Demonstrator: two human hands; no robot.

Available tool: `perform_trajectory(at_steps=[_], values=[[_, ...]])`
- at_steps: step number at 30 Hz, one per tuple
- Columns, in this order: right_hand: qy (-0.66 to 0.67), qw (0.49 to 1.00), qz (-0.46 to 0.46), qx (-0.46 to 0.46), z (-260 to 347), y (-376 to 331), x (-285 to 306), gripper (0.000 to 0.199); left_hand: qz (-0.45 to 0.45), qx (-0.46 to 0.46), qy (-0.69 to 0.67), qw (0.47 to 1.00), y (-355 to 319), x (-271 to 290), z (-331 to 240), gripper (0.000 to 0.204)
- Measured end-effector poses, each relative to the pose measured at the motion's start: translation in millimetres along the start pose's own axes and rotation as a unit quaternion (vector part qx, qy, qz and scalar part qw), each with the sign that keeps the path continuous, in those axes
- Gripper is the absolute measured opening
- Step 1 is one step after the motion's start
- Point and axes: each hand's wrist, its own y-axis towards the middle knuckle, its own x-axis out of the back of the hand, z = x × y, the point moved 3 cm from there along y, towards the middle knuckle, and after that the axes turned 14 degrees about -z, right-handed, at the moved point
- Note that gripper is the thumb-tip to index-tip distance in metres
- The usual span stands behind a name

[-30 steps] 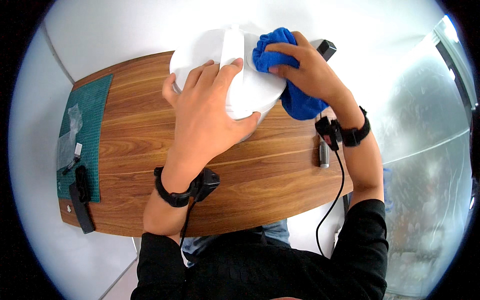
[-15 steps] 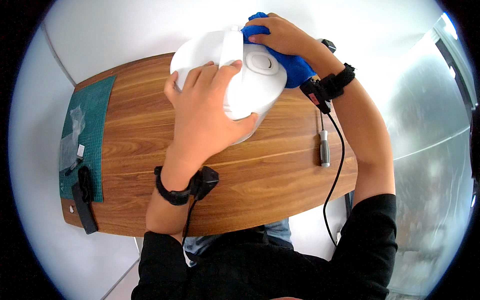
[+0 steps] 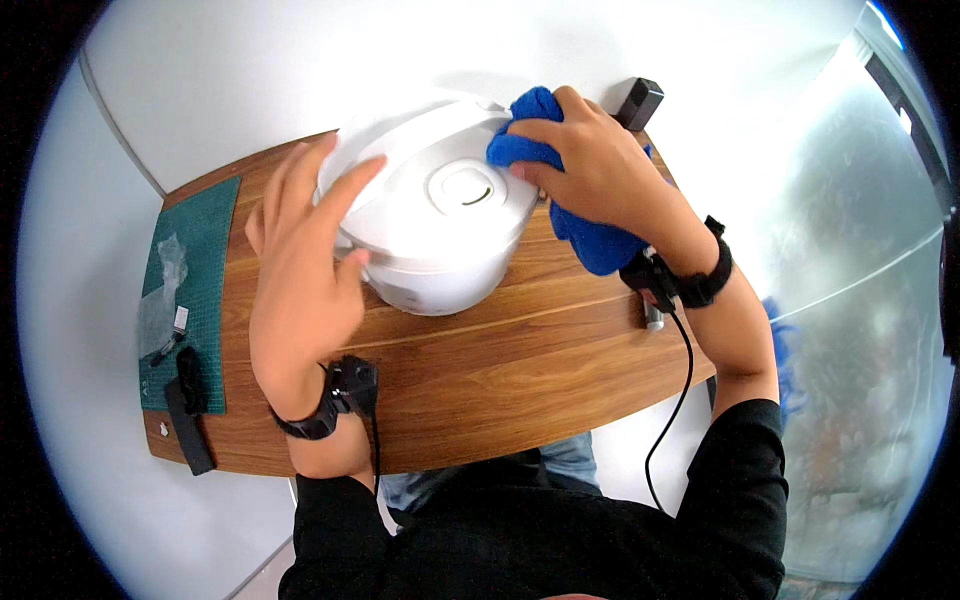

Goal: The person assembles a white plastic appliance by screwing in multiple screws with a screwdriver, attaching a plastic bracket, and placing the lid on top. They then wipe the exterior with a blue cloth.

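Observation:
A white rice cooker (image 3: 450, 235) stands toward the back of the wooden table, its rounded lid showing an oval vent and a raised carrying handle. Against its left side is my left hand (image 3: 305, 270), fingers spread and slightly blurred, the fingertips over the rim; whether they press on it I cannot tell. My right hand (image 3: 610, 170) grips a bunched blue cloth (image 3: 600, 245) at the cooker's right edge, by the handle's end. Part of the cloth hangs below the palm.
A green cutting mat (image 3: 205, 235) covers the table's left end, with a clear plastic bag (image 3: 172, 262) and a black strap (image 3: 188, 425). A black box-shaped device (image 3: 640, 104) stands at the back right corner. A screwdriver (image 3: 653, 316) is mostly hidden beneath my right wrist.
The rice cooker has turned and shifted nearer and left, its vent now facing me more. My left hand has slid off the lid to the left side. My right hand and the cloth have come nearer.

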Motion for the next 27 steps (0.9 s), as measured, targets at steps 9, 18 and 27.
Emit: perform_trajectory(at_steps=[9, 18, 27], values=[[0.078, 0.996, -0.033, 0.023, 9.0, -20.7, 19.5, 0.031, -0.019, -0.060, 0.004, 0.998, -11.1, -32.2, -50.6, 0.060], [0.136, 0.989, 0.012, -0.062, -24.9, -8.3, 3.9, 0.031, -0.058, -0.094, -0.045, 0.993, -7.8, -32.5, -44.9, 0.043], [0.110, 0.990, 0.009, -0.092, -51.7, -5.6, -8.4, 0.035, -0.018, -0.094, -0.074, 0.993, -3.3, -26.0, -33.1, 0.039]])
